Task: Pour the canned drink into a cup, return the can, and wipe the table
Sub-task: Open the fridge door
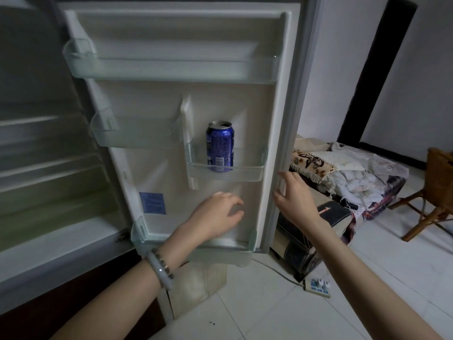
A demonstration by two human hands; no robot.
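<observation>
can [220, 146] – upright in door shelf [255, 171] | left hand [218, 214] – fingers loosely spread, empty | right hand [294, 195] – fingers spread at fridge door [277, 94] edge

In the small shelf [250, 175] at the right of the open fridge door [157, 99], upright, the can [220, 146]. Below this shelf the left hand [218, 214], at the door's right edge the right hand [294, 195]. On the floor farther right, a power strip [317, 287].

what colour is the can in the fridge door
Blue with a silver top, standing in the door shelf; can, head view.
</observation>
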